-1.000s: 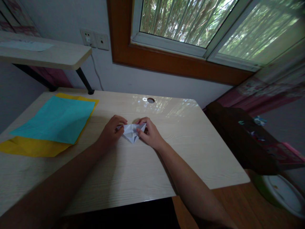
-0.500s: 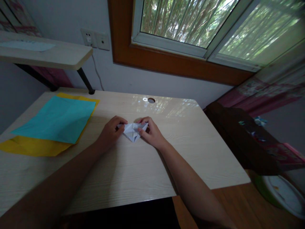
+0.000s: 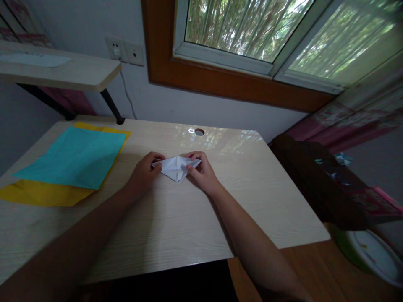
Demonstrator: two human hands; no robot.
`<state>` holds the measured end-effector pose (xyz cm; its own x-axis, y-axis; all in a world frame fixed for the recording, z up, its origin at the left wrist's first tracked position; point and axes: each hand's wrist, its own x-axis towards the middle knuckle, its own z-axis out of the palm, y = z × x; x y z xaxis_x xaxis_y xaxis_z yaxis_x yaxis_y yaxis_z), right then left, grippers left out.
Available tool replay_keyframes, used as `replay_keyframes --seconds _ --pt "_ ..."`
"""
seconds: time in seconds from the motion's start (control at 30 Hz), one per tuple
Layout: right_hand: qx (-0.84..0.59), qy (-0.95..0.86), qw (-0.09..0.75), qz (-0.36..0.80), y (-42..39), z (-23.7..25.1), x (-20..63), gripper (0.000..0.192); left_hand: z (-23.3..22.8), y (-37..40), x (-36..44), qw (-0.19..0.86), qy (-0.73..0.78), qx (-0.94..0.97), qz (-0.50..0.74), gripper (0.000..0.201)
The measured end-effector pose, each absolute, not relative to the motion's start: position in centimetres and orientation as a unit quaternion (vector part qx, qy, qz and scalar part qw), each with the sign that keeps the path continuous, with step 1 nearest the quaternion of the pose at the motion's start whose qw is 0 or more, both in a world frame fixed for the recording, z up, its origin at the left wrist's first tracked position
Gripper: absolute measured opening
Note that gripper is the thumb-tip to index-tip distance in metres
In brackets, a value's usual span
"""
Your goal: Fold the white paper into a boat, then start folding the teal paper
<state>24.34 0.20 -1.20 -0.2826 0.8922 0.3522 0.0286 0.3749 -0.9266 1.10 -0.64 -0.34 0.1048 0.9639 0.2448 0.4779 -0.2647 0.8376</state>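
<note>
Your left hand (image 3: 145, 173) pinches the left corner of the folded white paper (image 3: 176, 167); your right hand (image 3: 201, 172) pinches the right corner, both closed on it, apart by its width. The paper sits mid-desk (image 3: 176, 226), point toward you. Judged light, thin, easily creased: hold at the corners, press along folds. A teal sheet (image 3: 74, 157) lies over a yellow sheet (image 3: 37, 195), well left.

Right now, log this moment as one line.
left hand: pinching folded white paper | right hand: pinching its other end | paper: on desk | teal sheet: lying on yellow sheet
</note>
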Motion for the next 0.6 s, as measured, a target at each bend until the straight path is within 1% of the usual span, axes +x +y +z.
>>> replay_keyframes --seconds 0.1,0.23,0.33,0.43,0.5,0.6 --pt "-0.333 -0.636 0.526 0.455 0.41 -1.21 24.46 0.025 -0.38 -0.59 1.05 0.304 0.540 0.671 0.408 0.030" --pt "-0.336 -0.610 0.553 0.458 0.63 -1.10 24.61 0.024 -0.35 -0.60 0.88 0.292 0.549 0.683 0.383 0.035" --pt "-0.347 -0.603 0.558 0.453 0.81 -1.13 24.74 0.025 -0.24 -0.63 0.74 0.290 0.557 0.695 0.351 0.032" --pt "-0.368 -0.601 0.552 0.446 1.04 -1.41 24.90 0.029 -0.07 -0.65 0.66 0.288 0.572 0.688 0.342 0.028" --pt "-0.380 -0.598 0.547 0.445 1.18 -1.64 25.03 0.031 0.06 -0.68 0.64 0.305 0.578 0.672 0.348 0.027" --pt "-0.373 -0.592 0.545 0.462 1.23 -1.83 25.25 0.032 0.08 -0.71 0.63 0.361 0.574 0.635 0.369 0.029"
